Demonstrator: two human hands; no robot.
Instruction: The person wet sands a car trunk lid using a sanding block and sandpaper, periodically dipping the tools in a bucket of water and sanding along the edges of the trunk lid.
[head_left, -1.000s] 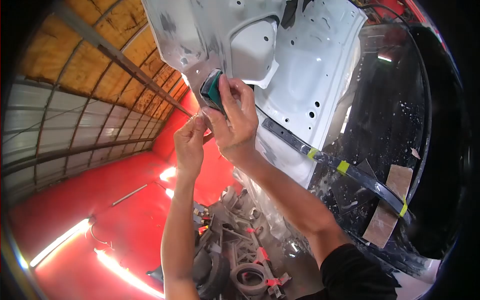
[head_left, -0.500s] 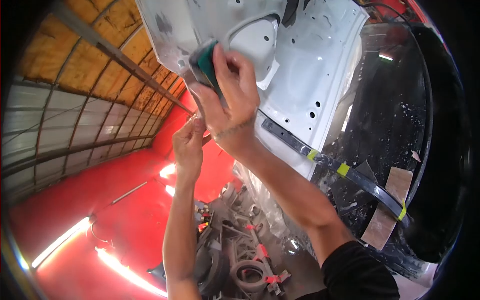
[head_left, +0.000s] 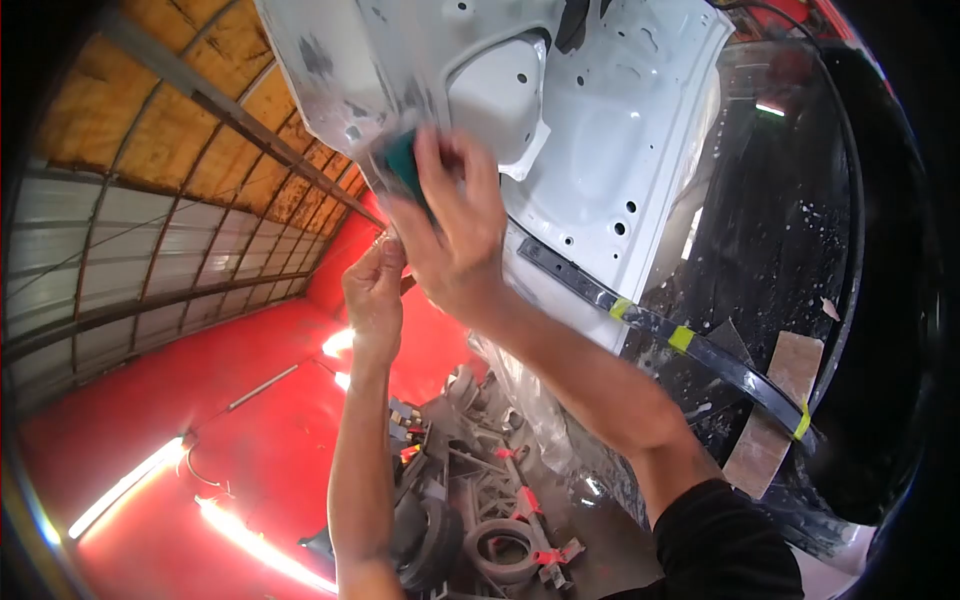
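My right hand (head_left: 462, 235) is wrapped round a dark green sanding pad (head_left: 402, 160). It presses the pad against the lower left edge of a pale grey car body panel (head_left: 590, 140), which has several holes and darker rubbed patches. Motion smears the fingertips a little. Below and to the left, my left hand (head_left: 372, 295) is closed, thumb and fingers pinched together close to the panel's lower corner. What sits between those fingers, if anything, is too small to make out.
A black trim strip (head_left: 650, 325) with yellow tape runs from the panel across a dark, speckled car surface (head_left: 770, 210). A brown board (head_left: 775, 415) lies under its end. Below are clear plastic sheeting (head_left: 530, 400), a tyre (head_left: 500, 545) and metal parts on the floor.
My right hand and the green pad have slid down along the panel's edge. My left hand stays in almost the same place. The view has shifted slightly.
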